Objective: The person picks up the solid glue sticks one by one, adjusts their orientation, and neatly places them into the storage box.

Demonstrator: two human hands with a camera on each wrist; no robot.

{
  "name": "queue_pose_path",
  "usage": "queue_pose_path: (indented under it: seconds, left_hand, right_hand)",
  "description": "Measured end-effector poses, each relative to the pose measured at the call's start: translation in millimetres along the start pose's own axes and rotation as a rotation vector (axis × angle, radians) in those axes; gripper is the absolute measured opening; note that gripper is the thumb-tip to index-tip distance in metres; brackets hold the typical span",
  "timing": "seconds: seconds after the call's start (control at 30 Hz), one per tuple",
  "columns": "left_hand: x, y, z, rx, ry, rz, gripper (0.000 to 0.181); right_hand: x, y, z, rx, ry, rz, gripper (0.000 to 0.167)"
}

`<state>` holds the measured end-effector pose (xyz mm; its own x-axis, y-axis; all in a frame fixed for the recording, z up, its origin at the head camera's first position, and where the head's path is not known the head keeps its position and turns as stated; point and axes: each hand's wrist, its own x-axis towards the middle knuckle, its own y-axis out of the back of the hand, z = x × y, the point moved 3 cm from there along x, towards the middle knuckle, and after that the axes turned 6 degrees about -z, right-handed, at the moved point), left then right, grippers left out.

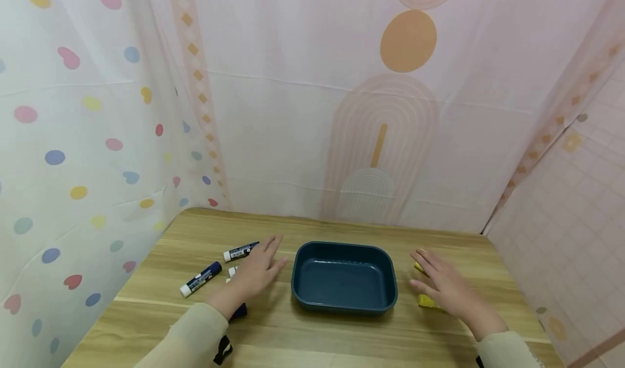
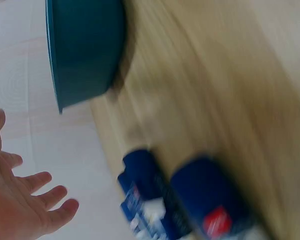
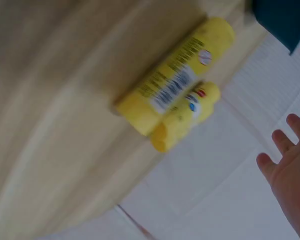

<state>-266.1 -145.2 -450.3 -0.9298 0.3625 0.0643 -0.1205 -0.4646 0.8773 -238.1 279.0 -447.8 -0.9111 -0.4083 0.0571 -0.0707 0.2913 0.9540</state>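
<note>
My left hand point(image 1: 257, 270) hovers palm down with fingers spread, above several blue-and-white glue sticks, left of the dark teal bin point(image 1: 344, 306). It holds nothing. One glue stick point(image 1: 201, 279) lies out to its left, and another point(image 1: 239, 251) lies just behind its fingers. The hand and forearm partly cover the others. On the bin's right, my right hand point(image 1: 443, 284) is held over two yellow glue sticks, its fingers extended and nothing in them. In the right wrist view the larger yellow glue stick point(image 3: 175, 75) lies beside the smaller yellow glue stick point(image 3: 187, 117).
All of this lies on a wood-grain table point(image 1: 312, 338). A pink patterned curtain point(image 1: 278, 140) hangs along the table's back edge, and a dotted curtain point(image 1: 93, 151) hangs at the left. A black strap point(image 1: 223, 350) shows under the left sleeve.
</note>
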Motion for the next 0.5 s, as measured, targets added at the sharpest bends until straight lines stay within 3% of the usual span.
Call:
queue_pose_path:
  seconds: [0.2, 0.37, 0.5]
  left_hand:
    - [5.1, -22.5, 6.3, -0.351, 0.081, -0.007, 0.062]
    - [10.6, -38.5, 13.7, -0.463, 0.116, 0.019, 0.053]
    - [12.8, -45.6, 18.7, -0.474, 0.127, 0.049, 0.049]
  right_hand:
    - [-7.5, -11, 7, -0.015, 0.039, 0.056, 0.066]
    - [-15.5, -18, 14, 0.001, 0.017, 0.045, 0.065]
    - [-22.4, -24, 22, 0.005, 0.007, 0.016, 0.067]
